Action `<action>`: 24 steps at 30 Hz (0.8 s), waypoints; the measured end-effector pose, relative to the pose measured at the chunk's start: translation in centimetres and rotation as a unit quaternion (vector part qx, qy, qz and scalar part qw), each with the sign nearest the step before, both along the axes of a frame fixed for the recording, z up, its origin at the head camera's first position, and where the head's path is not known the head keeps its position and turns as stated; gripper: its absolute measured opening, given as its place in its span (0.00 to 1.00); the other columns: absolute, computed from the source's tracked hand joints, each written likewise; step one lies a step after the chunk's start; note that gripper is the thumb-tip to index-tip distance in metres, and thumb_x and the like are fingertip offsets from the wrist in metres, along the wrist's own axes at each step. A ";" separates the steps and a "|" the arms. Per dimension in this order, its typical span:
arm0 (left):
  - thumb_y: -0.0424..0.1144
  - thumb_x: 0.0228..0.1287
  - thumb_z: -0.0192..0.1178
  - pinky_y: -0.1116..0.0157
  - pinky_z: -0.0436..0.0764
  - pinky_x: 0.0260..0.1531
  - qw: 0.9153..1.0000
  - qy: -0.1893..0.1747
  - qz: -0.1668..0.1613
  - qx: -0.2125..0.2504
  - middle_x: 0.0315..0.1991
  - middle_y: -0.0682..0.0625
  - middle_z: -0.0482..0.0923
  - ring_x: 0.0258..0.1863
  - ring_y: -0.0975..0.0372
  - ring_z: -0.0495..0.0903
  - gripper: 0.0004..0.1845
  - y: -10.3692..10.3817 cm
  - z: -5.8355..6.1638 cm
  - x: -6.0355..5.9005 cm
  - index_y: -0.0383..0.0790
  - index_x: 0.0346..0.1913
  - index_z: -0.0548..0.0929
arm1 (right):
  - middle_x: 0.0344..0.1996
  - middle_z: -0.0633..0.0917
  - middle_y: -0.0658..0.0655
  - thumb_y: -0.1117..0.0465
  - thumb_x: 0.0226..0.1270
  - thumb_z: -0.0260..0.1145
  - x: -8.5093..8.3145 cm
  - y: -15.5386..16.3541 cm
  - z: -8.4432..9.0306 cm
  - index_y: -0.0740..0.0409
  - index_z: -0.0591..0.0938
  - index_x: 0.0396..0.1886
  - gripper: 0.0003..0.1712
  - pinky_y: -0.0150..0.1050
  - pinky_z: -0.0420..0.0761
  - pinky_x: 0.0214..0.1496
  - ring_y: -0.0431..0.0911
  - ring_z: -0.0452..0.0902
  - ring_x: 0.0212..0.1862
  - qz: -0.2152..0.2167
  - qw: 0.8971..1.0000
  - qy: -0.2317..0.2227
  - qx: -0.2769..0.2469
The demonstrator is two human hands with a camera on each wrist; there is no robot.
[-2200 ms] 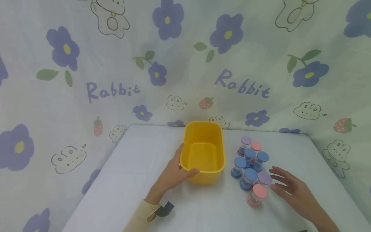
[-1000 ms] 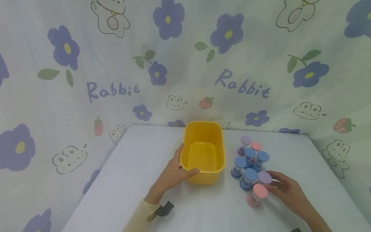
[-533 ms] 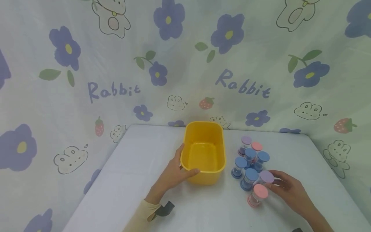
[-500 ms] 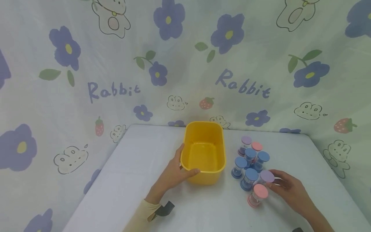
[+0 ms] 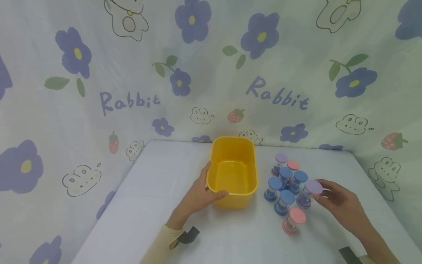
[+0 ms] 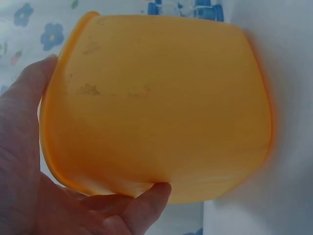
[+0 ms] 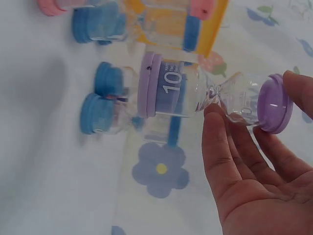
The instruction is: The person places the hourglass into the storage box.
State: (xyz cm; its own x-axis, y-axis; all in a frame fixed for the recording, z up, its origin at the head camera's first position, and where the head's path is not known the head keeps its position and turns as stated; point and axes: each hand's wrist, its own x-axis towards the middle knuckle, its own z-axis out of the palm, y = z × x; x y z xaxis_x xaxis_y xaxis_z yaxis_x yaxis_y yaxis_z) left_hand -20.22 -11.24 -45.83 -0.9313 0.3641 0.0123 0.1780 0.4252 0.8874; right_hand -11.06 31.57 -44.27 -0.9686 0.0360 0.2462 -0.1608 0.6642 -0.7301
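Observation:
My left hand [image 5: 199, 195] holds the yellow plastic bin [image 5: 234, 201] at its near-left corner, thumb over the rim. The left wrist view shows its fingers against the outer wall [image 6: 166, 107]. Nothing lies inside the bin. My right hand [image 5: 344, 205] pinches a purple-capped hourglass [image 5: 304, 198] by its upper end, tilted, at the right side of the group. In the right wrist view, thumb and fingers are around the upper cap and the neck of this hourglass [image 7: 215, 93]; "10" is printed by its far cap, above purple-blue sand.
Several blue-capped hourglasses [image 5: 282, 206] stand close together right of the bin. A pink-capped one [image 5: 291, 224] stands nearest me; another pink [image 5: 293, 164] and a purple one [image 5: 280, 161] are at the back. A patterned cloth [image 5: 211, 73] hangs behind the white table [image 5: 148, 205].
My right hand came in from the right, took hold of the purple-capped hourglass and moved it right and away from me, apart from the near pink one. My left hand stays on the bin.

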 end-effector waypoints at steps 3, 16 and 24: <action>0.61 0.57 0.75 0.43 0.70 0.75 1.000 0.000 -0.002 0.003 0.80 0.55 0.62 0.76 0.50 0.68 0.63 0.0 0.0 -0.1 0.55 0.84 0.42 | 0.51 0.74 0.18 0.60 0.69 0.73 -0.3 0.1 1.0 0.60 0.78 0.67 0.28 0.16 0.82 0.42 0.13 0.73 0.48 -0.001 1.000 0.008 -0.006; 0.60 0.56 0.75 0.43 0.70 0.75 1.000 -0.006 0.000 0.007 0.80 0.55 0.62 0.76 0.50 0.68 0.63 -0.1 0.0 0.0 0.55 0.85 0.42 | 0.48 0.80 0.24 0.65 0.68 0.72 -2.4 -1.7 5.2 0.64 0.78 0.64 0.26 0.17 0.84 0.44 0.20 0.82 0.45 0.038 0.997 0.046 -0.039; 0.62 0.56 0.74 0.43 0.69 0.76 1.000 -0.003 0.003 0.000 0.81 0.56 0.59 0.78 0.51 0.66 0.64 -0.1 0.1 0.0 0.54 0.85 0.42 | 0.49 0.81 0.24 0.63 0.70 0.71 -3.9 -3.2 7.3 0.63 0.79 0.65 0.26 0.17 0.83 0.46 0.20 0.82 0.46 0.057 0.996 0.034 -0.059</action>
